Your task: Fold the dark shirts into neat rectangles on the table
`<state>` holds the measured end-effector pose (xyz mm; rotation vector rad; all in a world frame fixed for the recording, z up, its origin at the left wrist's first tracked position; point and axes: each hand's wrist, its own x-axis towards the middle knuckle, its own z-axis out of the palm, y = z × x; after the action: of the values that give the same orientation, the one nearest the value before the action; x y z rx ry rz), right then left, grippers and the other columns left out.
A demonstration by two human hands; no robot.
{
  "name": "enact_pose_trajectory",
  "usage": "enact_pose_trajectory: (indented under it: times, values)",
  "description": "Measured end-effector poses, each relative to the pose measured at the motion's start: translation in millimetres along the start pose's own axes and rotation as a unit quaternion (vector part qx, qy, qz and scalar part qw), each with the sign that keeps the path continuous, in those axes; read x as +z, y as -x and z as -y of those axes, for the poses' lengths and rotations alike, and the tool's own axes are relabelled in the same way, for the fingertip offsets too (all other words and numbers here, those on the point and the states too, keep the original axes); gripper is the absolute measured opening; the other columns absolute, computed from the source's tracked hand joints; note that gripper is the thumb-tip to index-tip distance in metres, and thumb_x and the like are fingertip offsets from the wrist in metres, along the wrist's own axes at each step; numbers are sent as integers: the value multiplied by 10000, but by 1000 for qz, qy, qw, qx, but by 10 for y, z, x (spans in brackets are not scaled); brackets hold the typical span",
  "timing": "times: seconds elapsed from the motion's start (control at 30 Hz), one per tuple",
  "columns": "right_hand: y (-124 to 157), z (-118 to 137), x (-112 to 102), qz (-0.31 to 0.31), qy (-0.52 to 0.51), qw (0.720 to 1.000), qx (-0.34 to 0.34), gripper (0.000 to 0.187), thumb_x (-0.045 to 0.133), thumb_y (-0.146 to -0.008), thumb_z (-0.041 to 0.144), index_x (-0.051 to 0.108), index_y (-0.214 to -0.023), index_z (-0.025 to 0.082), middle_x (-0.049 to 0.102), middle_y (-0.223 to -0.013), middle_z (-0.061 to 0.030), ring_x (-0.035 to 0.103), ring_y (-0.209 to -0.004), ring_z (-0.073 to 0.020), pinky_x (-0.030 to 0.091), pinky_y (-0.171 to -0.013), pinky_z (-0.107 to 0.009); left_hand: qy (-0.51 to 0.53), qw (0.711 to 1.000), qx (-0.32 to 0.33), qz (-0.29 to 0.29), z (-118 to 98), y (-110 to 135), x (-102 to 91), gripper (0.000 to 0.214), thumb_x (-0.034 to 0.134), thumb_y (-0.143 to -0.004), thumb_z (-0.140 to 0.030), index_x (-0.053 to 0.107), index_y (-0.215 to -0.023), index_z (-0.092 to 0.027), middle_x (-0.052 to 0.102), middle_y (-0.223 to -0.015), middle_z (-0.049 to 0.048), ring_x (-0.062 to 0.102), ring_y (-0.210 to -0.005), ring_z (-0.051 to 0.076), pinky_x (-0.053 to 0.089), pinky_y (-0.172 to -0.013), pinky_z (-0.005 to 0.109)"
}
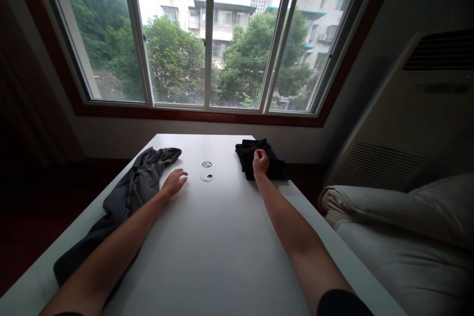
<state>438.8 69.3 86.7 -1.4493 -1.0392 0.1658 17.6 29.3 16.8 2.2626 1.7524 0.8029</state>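
At far left, a crumpled grey garment (126, 197), sprawled along the left edge of the white counter (222, 247), lower end trailing toward the near rim. Just beside its upper end, the left hand (174, 181): palm down, fingers loosely spread and wide, holding nothing, resting on or just over the counter; contact with the cloth not clear. Between the two hands, two small round cable ports (206, 170), one behind the other, set into the surface. Further right, the right hand (260, 162), closed into a fist on the near part of a black garment (276, 168), folded into a compact bundle near the counter's far right corner, well apart from the grey one.

Judged from this: folded piece in the grip of the right, loose piece lying by the left. For shifting the bundle with folds intact, a flat, supporting hold rather than a pinch at one edge; for taking up the grey cloth, open fingers closed on its nearest fold.

Beyond, a wide window (207, 34); off to the right, a pale cushioned sofa (400, 217).
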Motion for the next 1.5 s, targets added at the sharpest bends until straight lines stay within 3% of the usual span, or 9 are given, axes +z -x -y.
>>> enact_pose_trajectory:
  times: [0.37, 0.57, 0.83, 1.0, 1.07, 1.23, 1.3, 1.43, 1.5]
  values:
    - [1245, 827, -109, 358, -141, 900, -204, 200, 614, -963, 393, 700, -887, 229, 685, -840, -19, 623, -804, -197, 501, -807, -303, 106, 994, -19, 6, -76, 28, 3, 381, 497, -951, -370, 739, -1189, -196, 711, -1329, 74, 657, -1236, 246, 495, -1120, 375]
    - [1801, 1039, -110, 696, -112, 654, -274, 221, 653, -967, 370, 776, -1025, 196, 759, -958, -44, 677, -847, -185, 505, -809, -275, 147, 984, 34, 94, -370, 189, -3, 546, 559, -951, -450, 598, -1440, -212, 744, -1281, 68, 695, -1179, 256, 534, -1044, 380]
    - [1002, 291, 37, 373, -9, 916, -150, 252, 590, -956, 407, 742, -924, 209, 747, -887, -37, 661, -830, -201, 482, -775, -287, -6, 981, 146, 128, -1099, 524, -221, 338, 615, -867, -190, 721, -1179, -269, 773, -1100, 40, 711, -1017, 247, 510, -930, 337]
    - [567, -299, -116, 225, 154, 959, -83, 226, 533, -942, 316, 735, -931, 217, 744, -1000, -73, 663, -961, -223, 465, -889, -300, 33, 954, 235, 186, -1674, 761, -715, 162, 603, -820, -143, 735, -861, -229, 720, -859, 35, 680, -884, 218, 509, -875, 311]
    - [494, -419, -129, 194, 175, 964, -50, 232, 523, -937, 300, 733, -975, 209, 725, -1045, -86, 652, -986, -222, 464, -914, -301, 123, 883, 331, 310, -1931, 920, -949, 114, 651, -812, -165, 742, -835, -230, 731, -902, 41, 684, -935, 214, 520, -898, 285]
    - [431, -542, -52, 152, 164, 975, 8, 276, 566, -902, 334, 718, -1087, 198, 668, -1154, -118, 634, -1002, -225, 477, -953, -310, 249, 566, 411, 670, -2383, 1221, -1354, 296, 754, -874, -366, 782, -1136, -230, 758, -927, 62, 731, -871, 219, 579, -861, 249]
    - [430, -568, -29, 140, 154, 978, 15, 313, 579, -896, 360, 707, -1125, 189, 657, -1184, -133, 631, -1030, -236, 478, -969, -319, 252, 606, 388, 647, -2391, 1225, -1376, 413, 715, -924, -432, 733, -1275, -216, 745, -927, 59, 726, -848, 210, 582, -844, 259]
    - [459, -579, -10, 163, 149, 975, 31, 352, 591, -913, 388, 691, -1172, 171, 691, -1139, -125, 647, -1032, -240, 482, -952, -320, 128, 895, 292, 311, -2211, 1153, -1118, 407, 600, -1005, -436, 675, -1333, -207, 697, -1169, 108, 672, -1061, 249, 537, -975, 357]
    - [487, -556, 1, 193, 153, 969, 29, 373, 596, -929, 404, 681, -1209, 172, 713, -1094, -106, 664, -991, -232, 487, -919, -314, 29, 929, 275, 246, -2133, 1156, -905, 481, 655, -968, -431, 635, -1394, -208, 659, -1270, 138, 642, -1161, 297, 513, -1031, 418]
